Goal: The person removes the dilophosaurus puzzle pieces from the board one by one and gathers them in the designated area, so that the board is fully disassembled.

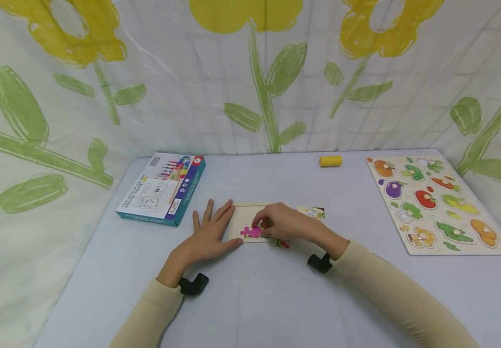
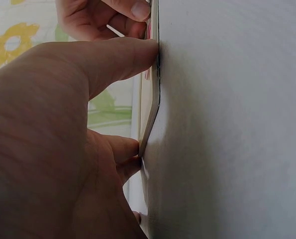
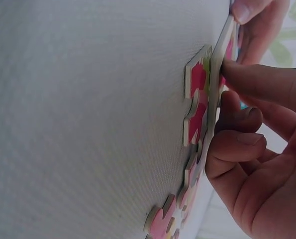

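Observation:
A shallow wooden puzzle tray (image 1: 243,212) lies on the table with pink jigsaw pieces (image 1: 250,232) along its near side. My left hand (image 1: 208,237) has its fingers spread at the tray's left side, the thumb on its near edge; the left wrist view shows that thumb (image 2: 133,55) against the rim. My right hand (image 1: 282,220) bends over the tray, thumb and forefinger pinching a puzzle piece at the pink part; the fingers partly hide it. In the right wrist view, loose puzzle pieces (image 3: 196,79) lie along the tray's outer edge.
A boxed toy set (image 1: 161,188) lies at the back left. A yellow cylinder (image 1: 330,161) is near the back edge. On the right lies a vegetable peg board (image 1: 439,205). More loose pieces (image 1: 318,212) lie right of the tray. A flower-print curtain (image 1: 167,96) hangs behind.

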A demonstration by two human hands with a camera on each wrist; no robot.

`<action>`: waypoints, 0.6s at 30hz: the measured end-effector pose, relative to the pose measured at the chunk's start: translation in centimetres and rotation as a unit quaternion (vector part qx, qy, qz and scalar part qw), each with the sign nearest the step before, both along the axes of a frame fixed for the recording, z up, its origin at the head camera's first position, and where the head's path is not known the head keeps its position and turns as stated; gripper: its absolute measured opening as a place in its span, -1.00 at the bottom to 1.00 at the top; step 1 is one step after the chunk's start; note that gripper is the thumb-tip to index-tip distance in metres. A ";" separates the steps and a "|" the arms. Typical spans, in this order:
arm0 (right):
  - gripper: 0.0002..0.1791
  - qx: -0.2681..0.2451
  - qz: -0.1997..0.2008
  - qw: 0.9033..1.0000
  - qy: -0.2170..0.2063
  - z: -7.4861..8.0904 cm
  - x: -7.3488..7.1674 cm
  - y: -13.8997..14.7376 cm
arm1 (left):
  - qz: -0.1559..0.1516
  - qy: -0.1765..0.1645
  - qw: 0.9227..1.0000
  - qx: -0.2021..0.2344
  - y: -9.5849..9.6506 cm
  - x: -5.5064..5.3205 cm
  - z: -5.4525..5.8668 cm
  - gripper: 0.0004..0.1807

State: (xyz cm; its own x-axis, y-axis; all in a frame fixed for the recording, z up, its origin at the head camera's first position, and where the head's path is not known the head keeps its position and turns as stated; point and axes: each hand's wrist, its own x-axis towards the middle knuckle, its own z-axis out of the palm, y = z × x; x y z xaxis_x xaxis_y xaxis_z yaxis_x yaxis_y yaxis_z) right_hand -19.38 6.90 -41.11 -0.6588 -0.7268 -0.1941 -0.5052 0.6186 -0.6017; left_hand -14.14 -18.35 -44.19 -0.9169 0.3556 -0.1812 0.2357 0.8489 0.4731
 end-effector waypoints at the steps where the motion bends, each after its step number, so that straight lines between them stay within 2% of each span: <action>1: -0.78 0.000 -0.002 1.000 -0.002 0.0 0.0 0.0 | 0.000 0.001 1.000 0.000 0.0 0.0 0.0 0.07; 11: -0.78 -0.010 -0.015 1.000 -0.015 -0.2 0.3 0.0 | -0.001 0.002 1.000 0.004 -0.1 0.1 0.0 0.07; 18: -0.79 -0.022 -0.025 0.999 -0.007 -0.3 0.5 -0.1 | 0.000 -0.001 1.000 0.006 -0.1 0.1 0.0 0.08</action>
State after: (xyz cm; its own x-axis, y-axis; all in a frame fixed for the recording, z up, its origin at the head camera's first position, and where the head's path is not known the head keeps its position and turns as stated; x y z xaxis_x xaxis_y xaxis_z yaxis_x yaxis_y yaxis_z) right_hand -18.91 6.81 -41.42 -0.6916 -0.7012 -0.1732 -0.4655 0.6160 -0.6355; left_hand -14.06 -18.43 -44.17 -0.9165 0.3575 -0.1794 0.2342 0.8433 0.4837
